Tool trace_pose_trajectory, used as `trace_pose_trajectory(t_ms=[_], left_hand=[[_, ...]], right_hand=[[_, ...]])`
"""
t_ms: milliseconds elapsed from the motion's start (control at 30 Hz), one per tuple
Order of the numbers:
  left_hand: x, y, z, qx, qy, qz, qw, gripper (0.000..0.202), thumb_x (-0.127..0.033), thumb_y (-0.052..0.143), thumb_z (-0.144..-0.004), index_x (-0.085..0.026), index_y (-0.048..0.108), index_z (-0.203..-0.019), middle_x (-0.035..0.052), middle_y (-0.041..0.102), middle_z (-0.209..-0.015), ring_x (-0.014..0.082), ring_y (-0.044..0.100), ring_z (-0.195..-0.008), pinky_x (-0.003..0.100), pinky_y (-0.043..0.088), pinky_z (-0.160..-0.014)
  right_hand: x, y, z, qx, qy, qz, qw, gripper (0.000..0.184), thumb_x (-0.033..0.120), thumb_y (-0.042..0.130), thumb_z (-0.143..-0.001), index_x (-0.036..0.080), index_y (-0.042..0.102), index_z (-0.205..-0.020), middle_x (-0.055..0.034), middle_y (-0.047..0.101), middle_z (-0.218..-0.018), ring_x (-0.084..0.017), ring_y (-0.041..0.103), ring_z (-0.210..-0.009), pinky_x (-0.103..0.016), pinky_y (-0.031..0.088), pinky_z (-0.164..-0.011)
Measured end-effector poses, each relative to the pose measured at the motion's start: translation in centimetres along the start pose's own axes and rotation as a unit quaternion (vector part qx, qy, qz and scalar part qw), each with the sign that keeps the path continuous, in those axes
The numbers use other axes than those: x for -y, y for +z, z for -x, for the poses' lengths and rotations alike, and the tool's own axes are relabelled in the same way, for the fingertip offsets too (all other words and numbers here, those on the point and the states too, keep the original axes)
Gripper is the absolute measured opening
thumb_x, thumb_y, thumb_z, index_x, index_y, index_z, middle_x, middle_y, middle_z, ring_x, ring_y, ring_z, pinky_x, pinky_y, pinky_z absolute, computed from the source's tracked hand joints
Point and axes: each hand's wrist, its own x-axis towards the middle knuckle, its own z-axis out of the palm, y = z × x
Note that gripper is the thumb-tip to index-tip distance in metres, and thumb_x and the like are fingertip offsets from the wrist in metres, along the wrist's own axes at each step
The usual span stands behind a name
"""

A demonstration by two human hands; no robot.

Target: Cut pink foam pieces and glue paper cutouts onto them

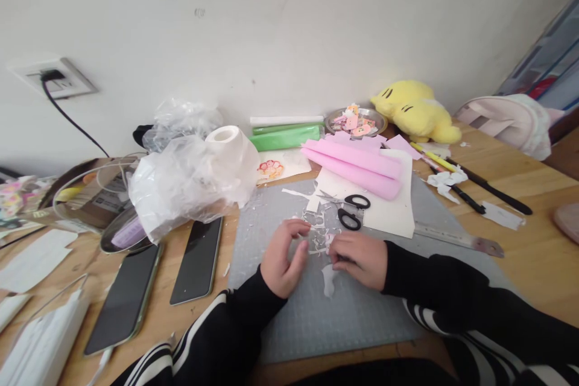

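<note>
Over the grey cutting mat, my left hand is open, its fingers curved and its thumb apart. My right hand has its fingers bent together at the paper scraps; what they pinch, if anything, is too small to make out. Thin white paper cut-offs lie between and beyond the hands. Just below the right fingertips is a pale translucent scrap. Black-handled scissors rest beyond the right hand, blades pointing left, partly over a cream sheet.
Pink wrapping paper and green packs lie behind. A metal dish holds paper cut-outs beside yellow plush toys. Two phones, a plastic bag and a tape roll are left; a ruler and knife, right.
</note>
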Motion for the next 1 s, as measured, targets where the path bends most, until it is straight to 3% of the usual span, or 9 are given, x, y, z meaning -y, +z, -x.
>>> trace_pose_trajectory(t_ms=[67,167,267,367,533,633,700,900,1000], left_hand=[[-0.4,0.6,0.2,0.045,-0.036,0.047,0.997,0.022,-0.021,0.041,-0.078,-0.017,0.042,-0.1,0.0069,0.052,-0.086,0.0158,0.051,-0.077,0.031,0.043,-0.069],[-0.8,1.3,0.2,0.071,-0.091,0.097,0.989,0.029,-0.025,0.049,-0.075,-0.017,0.04,-0.101,0.0073,0.052,-0.089,0.0154,0.051,-0.076,0.031,0.044,-0.069],[-1.1,1.7,0.0,0.122,-0.093,0.106,0.983,0.023,-0.022,0.054,-0.071,-0.018,0.045,-0.091,0.0068,0.052,-0.09,0.0162,0.05,-0.08,0.031,0.043,-0.069],[-1.2,1.8,0.0,0.162,-0.065,0.086,0.981,0.025,-0.017,0.06,-0.063,-0.018,0.047,-0.085,0.0067,0.051,-0.093,0.0187,0.048,-0.088,0.033,0.041,-0.075],[-1.0,1.7,0.2,0.159,-0.041,0.079,0.983,0.035,-0.01,0.058,-0.063,-0.018,0.046,-0.095,0.0083,0.049,-0.102,0.0203,0.045,-0.099,0.037,0.036,-0.086],[-1.0,1.6,0.1,0.153,-0.031,0.086,0.984,0.032,-0.009,0.054,-0.065,-0.019,0.046,-0.094,0.0077,0.051,-0.099,0.0193,0.046,-0.095,0.035,0.038,-0.081],[-1.1,1.6,0.1,0.159,-0.028,0.099,0.982,0.029,-0.009,0.053,-0.067,-0.019,0.045,-0.093,0.0071,0.051,-0.097,0.0183,0.047,-0.092,0.033,0.039,-0.079],[-0.9,1.6,-0.1,0.171,-0.063,0.145,0.973,0.011,-0.007,0.05,-0.069,-0.017,0.049,-0.074,0.0046,0.05,-0.086,0.0146,0.048,-0.081,0.028,0.04,-0.073],[-0.6,1.8,-0.2,0.158,-0.089,0.169,0.969,0.015,-0.003,0.048,-0.069,-0.016,0.051,-0.062,0.0035,0.049,-0.083,0.0138,0.049,-0.08,0.027,0.039,-0.074]], right_hand=[[0.3,-0.2,0.0,-0.033,0.034,-0.004,0.999,0.008,0.017,0.045,-0.076,0.015,0.05,-0.069,-0.0015,0.052,-0.064,-0.012,0.045,-0.062,-0.023,0.035,-0.058],[0.7,-0.4,0.0,-0.074,0.061,-0.021,0.995,0.01,0.018,0.042,-0.078,0.016,0.048,-0.071,0.0004,0.049,-0.061,-0.01,0.042,-0.057,-0.022,0.033,-0.055],[0.6,-0.5,0.0,-0.088,0.034,-0.02,0.995,0.011,0.021,0.044,-0.078,0.016,0.05,-0.07,0.0003,0.049,-0.061,-0.01,0.042,-0.058,-0.022,0.033,-0.057],[0.1,-0.6,0.1,-0.049,-0.021,-0.009,0.999,0.012,0.027,0.052,-0.073,0.015,0.054,-0.072,-0.0021,0.052,-0.069,-0.011,0.046,-0.064,-0.023,0.035,-0.06],[-0.6,-0.5,0.3,0.025,-0.025,0.065,0.997,0.033,0.039,0.064,-0.06,0.016,0.059,-0.082,-0.006,0.055,-0.083,-0.016,0.05,-0.074,-0.026,0.036,-0.063],[-0.6,-0.2,0.3,0.036,-0.011,0.091,0.995,0.014,0.028,0.061,-0.065,0.016,0.06,-0.072,-0.0045,0.055,-0.078,-0.015,0.051,-0.071,-0.025,0.035,-0.062],[-0.5,0.0,0.2,0.019,-0.017,0.085,0.996,0.005,0.02,0.056,-0.068,0.016,0.058,-0.066,-0.0037,0.055,-0.073,-0.014,0.05,-0.07,-0.024,0.035,-0.061],[-0.2,0.1,0.1,-0.057,-0.042,0.049,0.996,0.007,0.015,0.049,-0.071,0.015,0.054,-0.066,-0.0021,0.053,-0.06,-0.012,0.046,-0.06,-0.024,0.035,-0.059],[-0.1,0.1,0.0,-0.106,-0.035,0.021,0.993,0.009,0.014,0.045,-0.073,0.016,0.054,-0.071,-0.0026,0.054,-0.062,-0.013,0.045,-0.062,-0.025,0.035,-0.06]])
